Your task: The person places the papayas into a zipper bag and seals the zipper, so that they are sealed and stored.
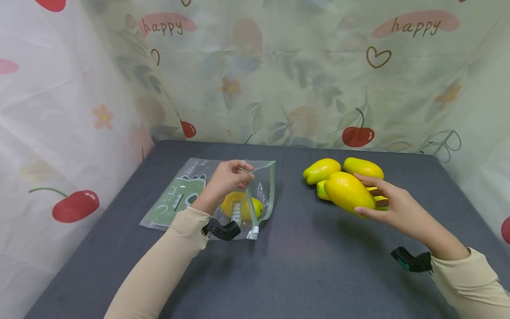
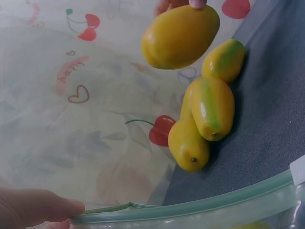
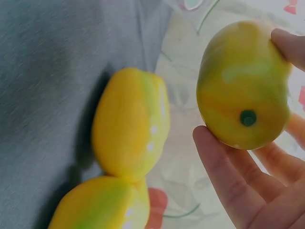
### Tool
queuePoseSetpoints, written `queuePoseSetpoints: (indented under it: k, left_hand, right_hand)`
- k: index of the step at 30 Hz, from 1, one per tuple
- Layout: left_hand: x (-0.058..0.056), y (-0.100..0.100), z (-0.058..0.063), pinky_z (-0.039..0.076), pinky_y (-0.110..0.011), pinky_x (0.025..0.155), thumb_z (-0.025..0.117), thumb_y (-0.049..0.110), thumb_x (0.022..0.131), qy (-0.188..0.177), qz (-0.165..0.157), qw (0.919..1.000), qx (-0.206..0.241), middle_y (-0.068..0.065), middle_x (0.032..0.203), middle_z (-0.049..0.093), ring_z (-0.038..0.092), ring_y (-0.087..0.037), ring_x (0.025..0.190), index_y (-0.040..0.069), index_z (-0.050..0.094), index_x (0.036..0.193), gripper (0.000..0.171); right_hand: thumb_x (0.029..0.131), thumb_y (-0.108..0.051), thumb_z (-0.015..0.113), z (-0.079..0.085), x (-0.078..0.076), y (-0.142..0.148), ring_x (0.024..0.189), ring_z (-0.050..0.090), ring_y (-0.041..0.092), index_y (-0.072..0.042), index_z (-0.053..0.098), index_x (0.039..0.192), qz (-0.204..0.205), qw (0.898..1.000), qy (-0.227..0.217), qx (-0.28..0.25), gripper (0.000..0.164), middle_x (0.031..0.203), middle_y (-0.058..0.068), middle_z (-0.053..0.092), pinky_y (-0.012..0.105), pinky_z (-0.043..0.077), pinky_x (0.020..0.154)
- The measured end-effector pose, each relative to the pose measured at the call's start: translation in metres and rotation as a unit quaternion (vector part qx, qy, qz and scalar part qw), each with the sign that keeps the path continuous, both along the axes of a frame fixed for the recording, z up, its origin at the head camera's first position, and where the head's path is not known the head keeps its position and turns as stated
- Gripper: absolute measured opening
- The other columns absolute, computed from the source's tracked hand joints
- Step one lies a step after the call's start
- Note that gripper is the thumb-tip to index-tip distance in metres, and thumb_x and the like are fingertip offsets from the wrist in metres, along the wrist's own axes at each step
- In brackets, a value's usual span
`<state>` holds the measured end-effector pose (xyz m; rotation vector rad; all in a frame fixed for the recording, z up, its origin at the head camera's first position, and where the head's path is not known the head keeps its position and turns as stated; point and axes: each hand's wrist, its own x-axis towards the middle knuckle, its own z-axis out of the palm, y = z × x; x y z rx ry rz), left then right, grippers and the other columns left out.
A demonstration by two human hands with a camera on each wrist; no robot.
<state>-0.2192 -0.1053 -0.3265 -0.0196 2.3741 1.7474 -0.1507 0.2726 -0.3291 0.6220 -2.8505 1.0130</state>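
My left hand (image 1: 227, 181) pinches the upper edge of a clear zip bag (image 1: 171, 201) with a green print, holding its mouth raised. Inside the bag lies one yellow mango (image 1: 257, 208), partly covered by the print. The white zip slider (image 1: 253, 232) sits at the near end of the seal (image 2: 190, 210). My right hand (image 1: 394, 201) grips another mango (image 1: 347, 190) between thumb and fingers, lifted over the table. In the right wrist view its green stem end (image 3: 248, 118) faces the camera.
Behind the held mango, several more yellow-green mangoes lie in a cluster, among them one at the left (image 1: 322, 171) and one at the back (image 1: 363, 167). They rest on a dark grey table (image 1: 295, 274). A printed curtain (image 1: 271, 66) hangs along the table's back and sides.
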Motion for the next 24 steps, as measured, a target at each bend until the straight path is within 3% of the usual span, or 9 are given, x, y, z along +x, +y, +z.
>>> queuePoseSetpoints:
  k: [7,13,16,24]
  left_hand:
    - [0.001,0.0,0.0,0.055,-0.027,0.069,0.068,0.008,0.088,-0.001,-0.001,1.0,-0.004,-0.006,0.086,0.063,0.059,-0.016,0.071,0.004,0.065,0.107,0.02]
    - [0.0,0.0,0.0,0.055,-0.028,0.07,0.068,0.009,0.088,0.002,0.0,1.0,-0.009,-0.005,0.086,0.063,0.06,-0.017,0.072,0.004,0.066,0.107,0.02]
    - [-0.001,0.0,-0.001,0.055,-0.027,0.07,0.069,0.009,0.088,0.002,0.0,0.9999,-0.01,-0.005,0.085,0.063,0.06,-0.017,0.072,0.005,0.066,0.107,0.02]
    - [-0.001,0.001,-0.001,0.055,-0.027,0.069,0.068,0.008,0.088,0.002,-0.002,1.0,-0.008,-0.005,0.086,0.063,0.059,-0.017,0.071,0.004,0.065,0.107,0.02]
  right_hand:
    - [0.081,-0.027,0.079,0.008,-0.001,-0.016,0.105,0.058,0.025,-0.018,0.042,0.146,0.009,1.0,0.02,-0.018,0.075,0.138,0.008,0.05,0.017,0.054,0.078]
    - [0.081,-0.024,0.079,0.011,-0.002,-0.032,0.109,0.061,0.031,-0.016,0.041,0.147,0.03,0.999,0.021,-0.037,0.076,0.141,0.01,0.05,0.012,0.05,0.079]
    - [0.081,-0.024,0.079,0.01,-0.004,-0.039,0.111,0.061,0.032,-0.015,0.042,0.146,0.04,0.998,0.018,-0.04,0.076,0.14,0.01,0.05,0.016,0.052,0.081]
    - [0.081,-0.028,0.079,0.002,-0.011,-0.054,0.11,0.062,0.03,-0.014,0.044,0.144,0.069,0.997,0.008,-0.035,0.074,0.138,0.009,0.052,0.041,0.056,0.084]
